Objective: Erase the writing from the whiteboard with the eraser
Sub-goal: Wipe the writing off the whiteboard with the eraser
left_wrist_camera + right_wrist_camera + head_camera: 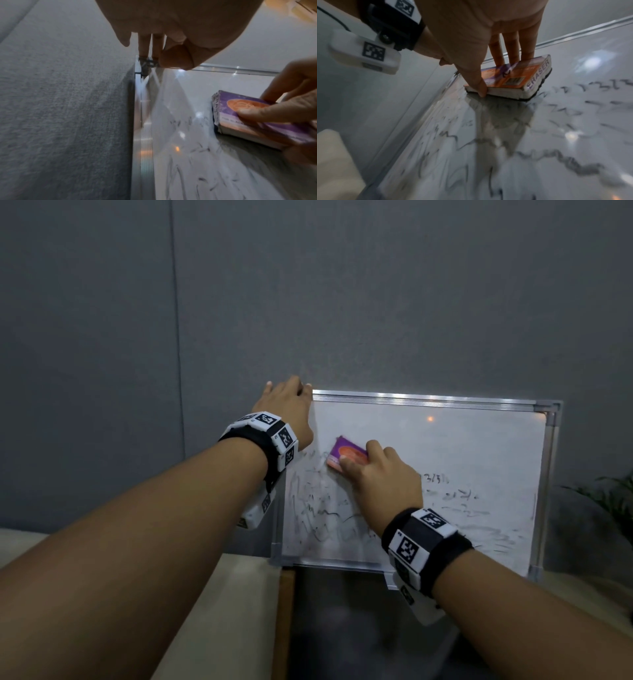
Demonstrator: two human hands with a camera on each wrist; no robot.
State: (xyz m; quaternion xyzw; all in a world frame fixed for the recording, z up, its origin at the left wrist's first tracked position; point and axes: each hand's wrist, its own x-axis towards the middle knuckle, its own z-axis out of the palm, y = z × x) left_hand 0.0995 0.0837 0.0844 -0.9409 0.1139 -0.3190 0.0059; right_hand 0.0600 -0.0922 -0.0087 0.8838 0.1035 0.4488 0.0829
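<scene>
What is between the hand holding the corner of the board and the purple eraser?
Only bare whiteboard. In the left wrist view, a clean white strip separates the left hand at the corner from the eraser; faint smudges begin lower down.

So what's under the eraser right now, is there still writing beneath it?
The eraser lies flat on the whiteboard, gripped by the right hand. Dark marks run right up to its edges, but whatever lies beneath its pad is covered and cannot be seen.
</scene>
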